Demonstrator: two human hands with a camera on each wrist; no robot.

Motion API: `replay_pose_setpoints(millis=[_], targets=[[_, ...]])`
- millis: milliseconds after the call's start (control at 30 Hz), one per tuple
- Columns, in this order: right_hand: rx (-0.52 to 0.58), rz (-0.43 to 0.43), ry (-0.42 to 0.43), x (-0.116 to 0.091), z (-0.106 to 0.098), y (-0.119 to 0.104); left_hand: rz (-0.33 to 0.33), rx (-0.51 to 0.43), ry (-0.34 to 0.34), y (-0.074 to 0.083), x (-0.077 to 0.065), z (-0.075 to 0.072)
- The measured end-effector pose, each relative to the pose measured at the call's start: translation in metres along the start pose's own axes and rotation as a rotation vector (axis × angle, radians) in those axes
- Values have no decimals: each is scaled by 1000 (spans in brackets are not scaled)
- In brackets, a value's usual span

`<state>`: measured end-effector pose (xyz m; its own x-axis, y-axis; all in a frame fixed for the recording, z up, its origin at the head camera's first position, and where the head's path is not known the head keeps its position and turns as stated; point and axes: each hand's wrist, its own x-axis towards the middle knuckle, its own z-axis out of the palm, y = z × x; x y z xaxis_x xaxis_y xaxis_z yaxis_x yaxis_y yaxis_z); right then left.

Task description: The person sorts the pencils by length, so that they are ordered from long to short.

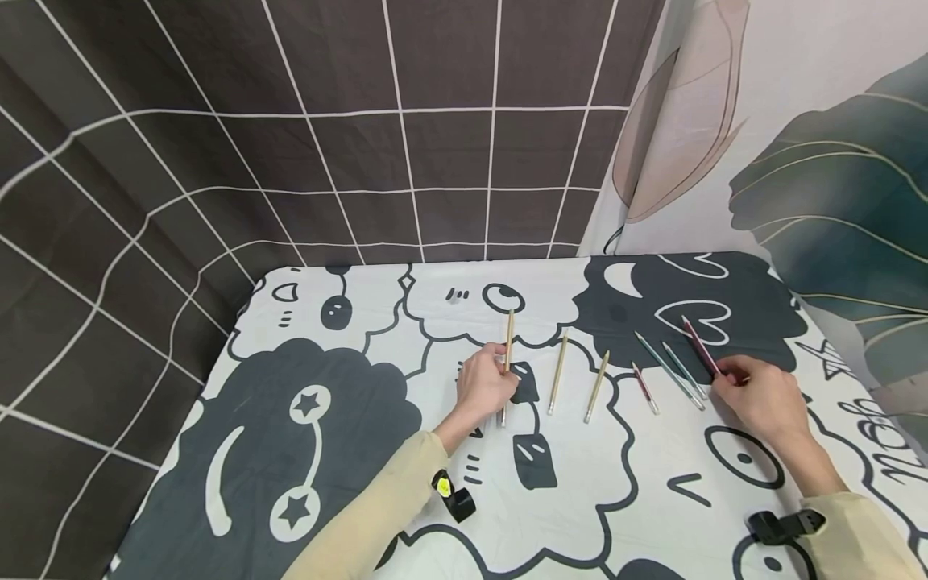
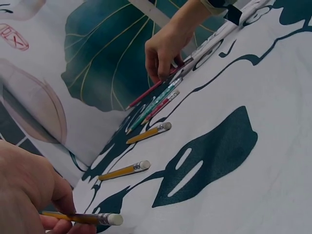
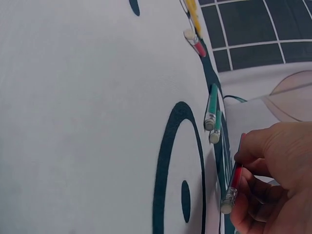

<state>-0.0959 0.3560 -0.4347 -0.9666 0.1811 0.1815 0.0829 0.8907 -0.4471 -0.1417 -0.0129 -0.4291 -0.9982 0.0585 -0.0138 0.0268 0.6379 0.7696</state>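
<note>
My left hand (image 1: 484, 383) pinches a yellow pencil (image 1: 510, 334) between thumb and fingers, its tip pointing to the far side. In the left wrist view that pencil's white eraser (image 2: 115, 219) sticks out past the fingers. At the right, my right hand (image 1: 764, 399) holds a dark red pencil (image 1: 699, 346) near its eraser end. Two green pencils (image 1: 667, 369) lie side by side just left of this hand. Further left are a shorter red pencil (image 1: 644, 387) and two yellow pencils, one (image 1: 597, 387) nearer to it and one (image 1: 557, 374) closer to my left hand.
A black-and-white cartoon-print cloth (image 1: 565, 524) covers the table. Behind it hangs a dark curtain with a white grid (image 1: 449, 153), and at the right a leaf-patterned curtain (image 1: 834, 193). Both wrists carry black straps (image 1: 783, 528).
</note>
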Motion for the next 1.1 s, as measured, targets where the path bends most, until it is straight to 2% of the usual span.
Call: replay_pose_setpoints(millis=[467,567,733,867,1100], targets=[[57,-72,58,-1,-7,-12,-83,-130,-3,3,0,-5],[68,-79,59,-2,-8,-14,-100,-150,-32,3,-1,-6],[71,-78,53,-3,-8,-16,-146,-182,-132,0,0,-6],[74,-83,55,-4,-8,-17,-185,-271,-187,-1,2,-7],[80,-111,76,-4,-9,-19,-260,-471,-205,0,2,-8]])
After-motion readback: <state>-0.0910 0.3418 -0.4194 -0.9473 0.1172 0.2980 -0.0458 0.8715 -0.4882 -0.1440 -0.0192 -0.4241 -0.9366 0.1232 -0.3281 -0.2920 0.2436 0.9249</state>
